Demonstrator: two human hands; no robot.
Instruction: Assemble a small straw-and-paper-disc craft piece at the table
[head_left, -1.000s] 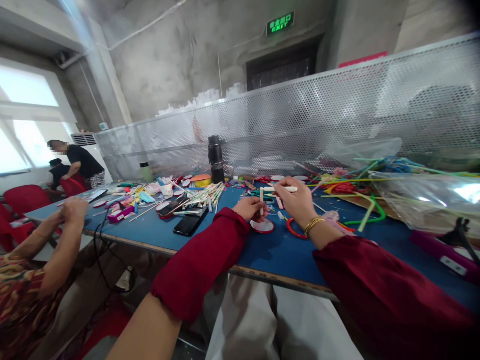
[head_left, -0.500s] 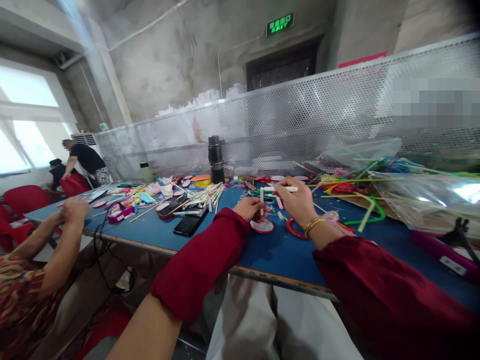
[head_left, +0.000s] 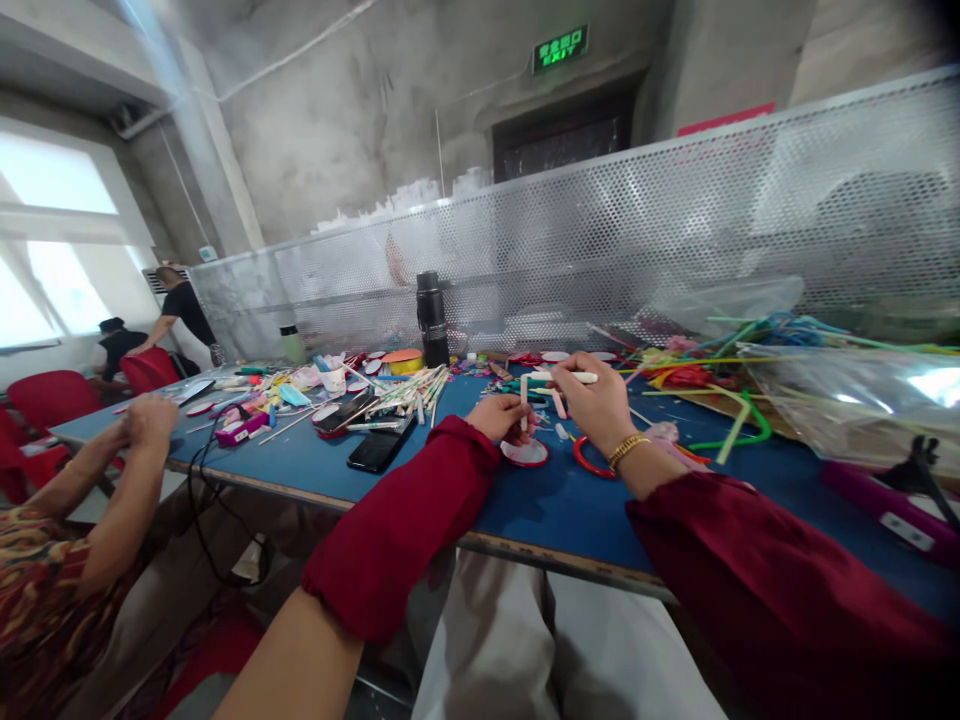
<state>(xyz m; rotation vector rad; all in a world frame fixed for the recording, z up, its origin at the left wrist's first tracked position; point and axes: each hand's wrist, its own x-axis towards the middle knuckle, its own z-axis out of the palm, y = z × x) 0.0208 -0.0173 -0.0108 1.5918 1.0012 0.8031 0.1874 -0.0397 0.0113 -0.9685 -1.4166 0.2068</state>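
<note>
My left hand is closed, its fingertips pinching a short pale stick that stands upright. My right hand is closed around a slim white pen-like tube, held almost level. The tube's tip end meets or nearly meets the top of the pale stick; I cannot tell whether they touch. Below my left hand lies a round white disc with a red rim. A red ring lies under my right wrist. A small pinkish stick shows between the hands.
Left of my hands are a black phone, a bundle of thin sticks and a black bottle. At right lie colourful strips, clear plastic bags and a purple box. A co-worker's hands are at the left.
My hands stay almost in place, the right one shifting only slightly with the white tube. In the far background a person in black has moved a little to the right.
</note>
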